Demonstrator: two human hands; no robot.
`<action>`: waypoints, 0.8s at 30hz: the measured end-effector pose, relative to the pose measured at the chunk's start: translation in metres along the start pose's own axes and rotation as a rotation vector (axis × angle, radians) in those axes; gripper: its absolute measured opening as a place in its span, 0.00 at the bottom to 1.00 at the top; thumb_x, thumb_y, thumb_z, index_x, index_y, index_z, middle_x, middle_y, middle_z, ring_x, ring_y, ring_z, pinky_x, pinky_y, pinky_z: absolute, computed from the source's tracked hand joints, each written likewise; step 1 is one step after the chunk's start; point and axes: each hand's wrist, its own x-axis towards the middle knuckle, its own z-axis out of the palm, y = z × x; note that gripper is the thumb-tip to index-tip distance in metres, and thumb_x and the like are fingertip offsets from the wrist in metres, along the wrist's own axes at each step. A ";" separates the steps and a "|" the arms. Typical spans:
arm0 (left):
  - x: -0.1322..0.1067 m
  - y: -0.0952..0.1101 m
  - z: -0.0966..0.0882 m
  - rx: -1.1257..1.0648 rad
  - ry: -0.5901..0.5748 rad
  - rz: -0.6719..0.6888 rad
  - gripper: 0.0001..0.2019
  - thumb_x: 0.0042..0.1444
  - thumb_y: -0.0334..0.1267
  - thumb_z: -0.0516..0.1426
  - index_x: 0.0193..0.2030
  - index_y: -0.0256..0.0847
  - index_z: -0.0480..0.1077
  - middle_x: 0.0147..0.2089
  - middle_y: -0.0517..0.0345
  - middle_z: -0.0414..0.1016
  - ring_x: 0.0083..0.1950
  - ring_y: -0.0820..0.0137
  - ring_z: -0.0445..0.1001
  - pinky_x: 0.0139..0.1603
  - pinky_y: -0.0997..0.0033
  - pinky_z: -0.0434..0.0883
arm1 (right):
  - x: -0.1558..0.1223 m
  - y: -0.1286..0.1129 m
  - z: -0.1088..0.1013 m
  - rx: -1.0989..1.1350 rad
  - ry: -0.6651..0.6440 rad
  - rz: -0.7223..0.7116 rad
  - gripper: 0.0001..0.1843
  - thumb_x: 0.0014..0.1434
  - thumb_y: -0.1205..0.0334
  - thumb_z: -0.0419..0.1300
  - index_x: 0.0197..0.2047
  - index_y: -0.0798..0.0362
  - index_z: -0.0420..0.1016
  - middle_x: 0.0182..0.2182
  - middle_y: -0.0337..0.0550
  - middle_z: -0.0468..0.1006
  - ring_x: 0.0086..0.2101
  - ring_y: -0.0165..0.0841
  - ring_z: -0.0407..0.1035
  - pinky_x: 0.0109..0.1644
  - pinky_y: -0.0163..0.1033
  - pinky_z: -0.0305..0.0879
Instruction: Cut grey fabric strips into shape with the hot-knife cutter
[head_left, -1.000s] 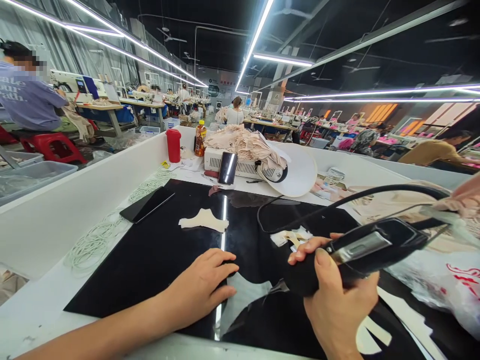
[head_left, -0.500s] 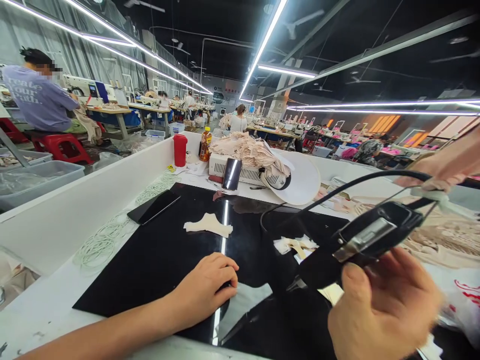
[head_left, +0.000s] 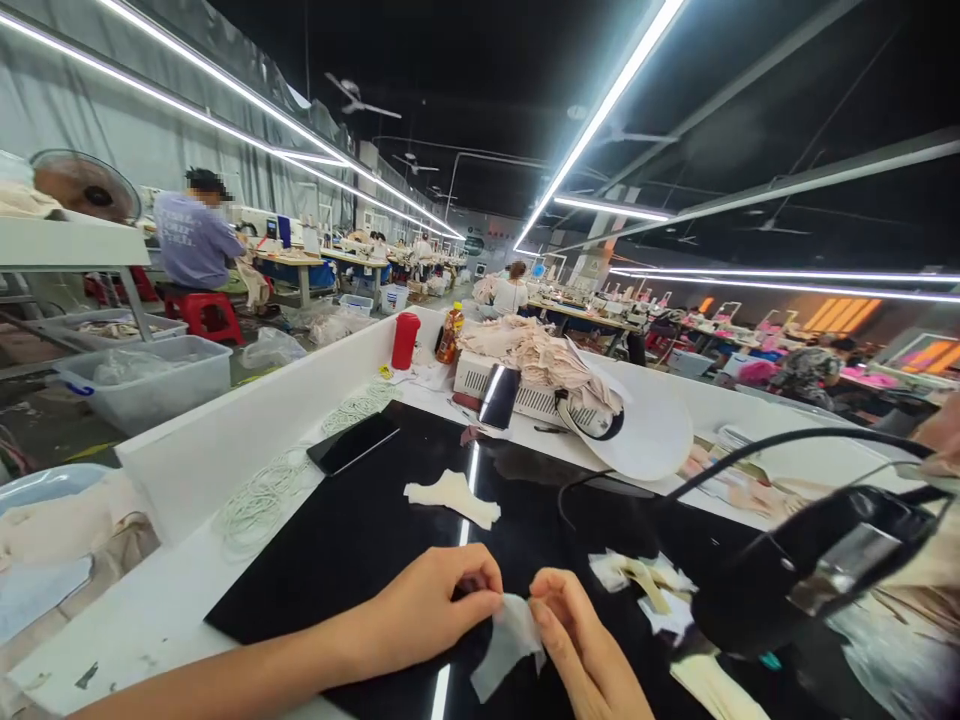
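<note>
My left hand (head_left: pixel 431 610) and my right hand (head_left: pixel 577 645) both pinch a small pale fabric piece (head_left: pixel 510 640) just above the black work mat (head_left: pixel 352 540). The fingers of each hand are closed on its edges. A black corded hand tool (head_left: pixel 810 565) hangs to the right of my right hand, with nobody's fingers seen on it. Another cream fabric piece (head_left: pixel 454 497) lies flat on the mat farther back. Pale offcuts (head_left: pixel 637 580) lie on the mat near the tool.
A white table wall (head_left: pixel 247 420) runs along the left with white elastic loops (head_left: pixel 259 500) beside it. A dark phone (head_left: pixel 352 442), red cup (head_left: pixel 405 340), bottle (head_left: pixel 450 333), white machine box (head_left: pixel 517 395) heaped with beige fabric and a white cap (head_left: pixel 645 430) stand behind. Other people sit at sewing tables.
My right hand has let go of the black tool and come down to the pale fabric piece. My left hand has lifted from pressing flat into a pinch. The view swung right.
</note>
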 end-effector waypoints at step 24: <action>0.079 -0.035 -0.079 0.607 0.281 0.100 0.14 0.67 0.32 0.58 0.58 0.40 0.70 0.44 0.57 0.78 0.46 0.65 0.77 0.52 0.61 0.73 | 0.135 0.005 0.052 -0.531 0.183 -0.124 0.07 0.71 0.59 0.61 0.43 0.53 0.78 0.39 0.40 0.80 0.40 0.34 0.76 0.49 0.47 0.74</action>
